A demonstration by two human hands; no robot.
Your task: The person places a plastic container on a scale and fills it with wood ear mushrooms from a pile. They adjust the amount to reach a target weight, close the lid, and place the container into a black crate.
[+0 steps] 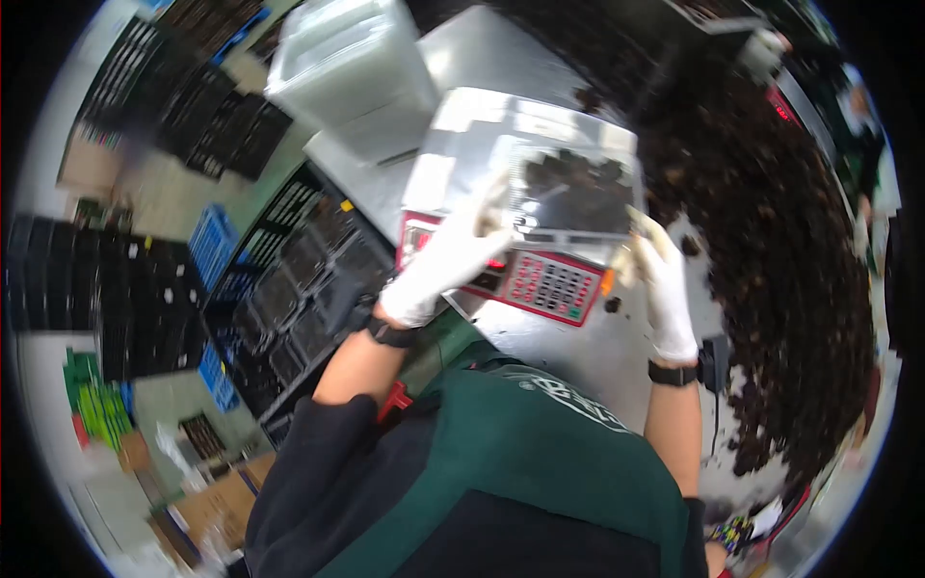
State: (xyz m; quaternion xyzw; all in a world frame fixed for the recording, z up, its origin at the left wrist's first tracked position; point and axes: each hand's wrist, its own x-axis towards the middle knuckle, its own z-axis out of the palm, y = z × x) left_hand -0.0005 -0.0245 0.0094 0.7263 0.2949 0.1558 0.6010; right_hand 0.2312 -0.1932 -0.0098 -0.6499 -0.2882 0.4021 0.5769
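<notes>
A clear plastic container (578, 197) with dark brown pieces in it is held up over a weighing scale. The scale (453, 159) has a silver top and a red front panel with a keypad. My left hand (448, 250), in a white glove, is closed on the container's left side. On its right side, the fingers of my right hand (655, 279), also gloved in white, are closed on the edge. The container looks slightly tilted, and motion blurs it; whether it touches the scale's top I cannot tell.
Stacked clear containers (356, 87) stand behind the scale at the left. A black crate (279, 217) with filled containers is at my left. Loose dark pieces (780, 260) cover the table's right side. A gloved hand of another person (763, 53) is at the top right.
</notes>
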